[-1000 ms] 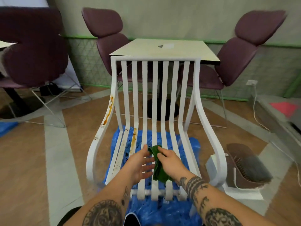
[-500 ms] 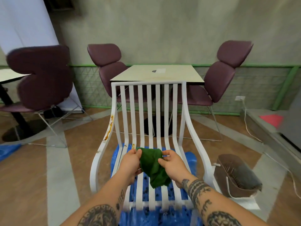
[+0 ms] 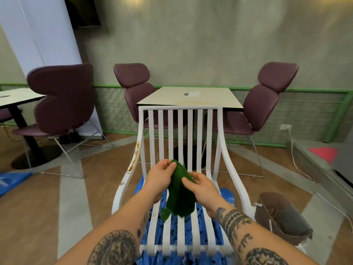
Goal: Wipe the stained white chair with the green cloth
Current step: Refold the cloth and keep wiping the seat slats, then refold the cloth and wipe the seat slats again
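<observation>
Both grips are pinching the cloth [image 3: 179,194]: left hand [image 3: 160,178] taking its top corner, right hand [image 3: 202,186] its side. Cloth is hanging over the chair [image 3: 179,108] seat. Stains [image 3: 136,152] are showing on chair's left rail; sheet [image 3: 226,197] lying under chair, desk [image 3: 210,99] behind.

both hands, left hand [image 3: 160,179] and right hand [image 3: 202,188], pinch the green cloth [image 3: 179,196] above the stained white chair [image 3: 183,134].
</observation>
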{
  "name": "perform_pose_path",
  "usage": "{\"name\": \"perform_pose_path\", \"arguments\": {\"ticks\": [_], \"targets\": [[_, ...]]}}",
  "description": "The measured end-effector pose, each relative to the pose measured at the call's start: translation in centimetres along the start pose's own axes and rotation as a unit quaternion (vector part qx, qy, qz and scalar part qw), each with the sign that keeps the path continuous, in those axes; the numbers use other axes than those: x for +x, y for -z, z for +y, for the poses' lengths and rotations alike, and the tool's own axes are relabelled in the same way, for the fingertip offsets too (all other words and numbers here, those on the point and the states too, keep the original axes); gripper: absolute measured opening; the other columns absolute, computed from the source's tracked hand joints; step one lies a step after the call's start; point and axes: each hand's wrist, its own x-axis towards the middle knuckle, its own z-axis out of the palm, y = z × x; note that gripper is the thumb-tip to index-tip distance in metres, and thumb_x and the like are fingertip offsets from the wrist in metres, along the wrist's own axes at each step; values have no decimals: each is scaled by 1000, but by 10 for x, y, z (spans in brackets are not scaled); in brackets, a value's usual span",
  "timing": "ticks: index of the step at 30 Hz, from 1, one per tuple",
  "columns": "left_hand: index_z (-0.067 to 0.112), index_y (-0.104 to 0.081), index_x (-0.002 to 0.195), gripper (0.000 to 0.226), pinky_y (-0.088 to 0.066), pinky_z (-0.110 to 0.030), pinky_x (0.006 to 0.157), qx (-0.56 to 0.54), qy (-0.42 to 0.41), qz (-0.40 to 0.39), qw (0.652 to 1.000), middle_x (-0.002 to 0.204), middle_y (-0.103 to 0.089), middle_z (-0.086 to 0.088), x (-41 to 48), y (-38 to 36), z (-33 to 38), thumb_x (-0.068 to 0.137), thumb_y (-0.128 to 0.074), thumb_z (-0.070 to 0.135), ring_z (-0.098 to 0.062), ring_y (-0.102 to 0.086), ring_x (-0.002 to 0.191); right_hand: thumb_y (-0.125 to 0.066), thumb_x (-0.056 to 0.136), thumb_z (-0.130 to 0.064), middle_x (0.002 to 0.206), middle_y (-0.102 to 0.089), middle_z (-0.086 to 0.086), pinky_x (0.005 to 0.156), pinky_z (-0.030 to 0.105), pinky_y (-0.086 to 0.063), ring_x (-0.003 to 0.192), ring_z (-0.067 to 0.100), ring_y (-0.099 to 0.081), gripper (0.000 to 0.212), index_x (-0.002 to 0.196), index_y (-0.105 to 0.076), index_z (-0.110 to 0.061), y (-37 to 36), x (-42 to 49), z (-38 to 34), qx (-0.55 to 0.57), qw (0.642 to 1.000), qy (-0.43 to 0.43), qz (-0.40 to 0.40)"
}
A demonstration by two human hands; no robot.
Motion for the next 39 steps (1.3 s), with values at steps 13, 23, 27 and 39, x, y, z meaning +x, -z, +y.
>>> {"name": "perform_pose_path", "arguments": {"ticks": [13, 23, 27, 39], "targets": [[26, -73, 102, 20, -56, -37, 83, 178, -114, 68, 975, 94, -75, 2, 22, 43, 64, 100, -57, 37, -19, -68, 92, -54, 103, -32, 105, -76, 15, 94, 41, -57, 103, 30, -71, 36, 106, -70, 0, 25, -7, -46, -99, 989, 82, -74], [22, -71, 99, 27, -53, -37, 81, 171, -14, 110, 979, 96, -70, -3, 18, 36, 2, 100, -54, 44, -25, -64, 94, -46, 105, -41, 111, -77, 10, 88, 40, -57, 105, 26, -73, 41, 119, -67, -10, 24, -1, -40, 28, 998, 11, -51], [21, -67, 110, 22, -58, -39, 82, 83, 50, 128, 987, 100, -71, -3, 3, 16, -29, 101, -55, 36, -21, -64, 85, -47, 105, -45, 118, -74, 10, 102, 48, -52, 112, 28, -70, 41, 121, -67, -14, 20, 1, -29, 48, 998, -37, -25], [23, -67, 116, 28, -62, -39, 85, -88, 80, -102, 988, 110, -75, -3, -37, -38, -53, 98, -61, 44, -22, -72, 103, -60, 100, -40, 110, -76, 16, 99, 53, -55, 104, 32, -73, 38, 115, -70, -7, 27, 3, -16, 56, 997, -58, -23]]}}
